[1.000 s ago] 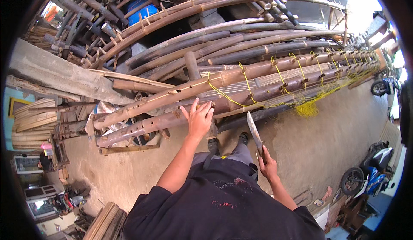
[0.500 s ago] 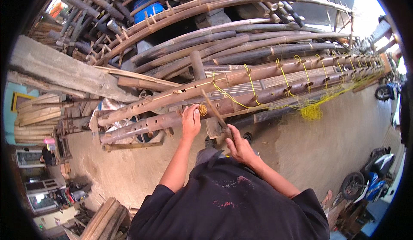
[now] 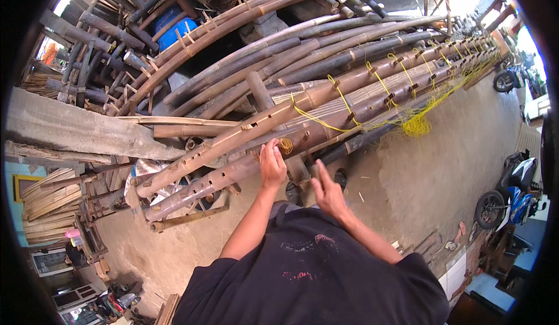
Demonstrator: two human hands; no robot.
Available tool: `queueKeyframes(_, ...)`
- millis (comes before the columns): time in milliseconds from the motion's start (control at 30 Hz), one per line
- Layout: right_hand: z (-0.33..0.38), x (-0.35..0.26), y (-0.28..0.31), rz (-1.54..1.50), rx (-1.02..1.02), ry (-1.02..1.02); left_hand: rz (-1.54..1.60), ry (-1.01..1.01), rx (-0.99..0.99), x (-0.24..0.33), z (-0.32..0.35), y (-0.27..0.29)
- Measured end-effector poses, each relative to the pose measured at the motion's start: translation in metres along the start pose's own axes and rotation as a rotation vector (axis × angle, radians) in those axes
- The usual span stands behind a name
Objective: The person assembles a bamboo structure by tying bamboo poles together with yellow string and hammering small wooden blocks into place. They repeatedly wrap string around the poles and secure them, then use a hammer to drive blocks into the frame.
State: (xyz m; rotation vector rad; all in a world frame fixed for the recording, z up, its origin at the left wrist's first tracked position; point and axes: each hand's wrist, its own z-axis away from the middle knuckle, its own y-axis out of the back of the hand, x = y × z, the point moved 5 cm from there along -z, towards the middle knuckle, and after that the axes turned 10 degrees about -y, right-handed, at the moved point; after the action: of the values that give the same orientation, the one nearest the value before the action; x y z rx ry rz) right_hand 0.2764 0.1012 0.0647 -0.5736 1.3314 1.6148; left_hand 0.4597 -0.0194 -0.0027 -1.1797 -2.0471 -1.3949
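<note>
A black short-sleeved shirt [image 3: 314,278] fills the lower view, a small faded red print on its front. Both forearms are bare, no gloves, no watch; left hand [image 3: 272,166] and right hand [image 3: 328,192] uncovered.

Bare dirt floor [image 3: 442,168]; daylight; parked motorbike [image 3: 509,188] at right; blue barrel [image 3: 172,25] behind.

A blue motorbike [image 3: 512,191] stood at three o'clock, a blue barrel [image 3: 174,25] at eleven, stacked planks [image 3: 46,208] at eight.
</note>
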Motion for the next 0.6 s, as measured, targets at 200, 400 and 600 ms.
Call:
queueKeyframes(200,0.006,0.001,0.013,-0.057,-0.071,-0.123,0.012,0.004,0.031,-0.004,0.0,-0.002)
queueKeyframes(400,0.027,0.085,0.075,-0.053,0.02,0.151,-0.194,-0.154,-0.031,0.059,-0.04,-0.01)
queueKeyframes(600,0.001,0.305,0.112,0.115,0.224,-0.453,-0.085,-0.094,-0.257,0.07,-0.06,-0.045)
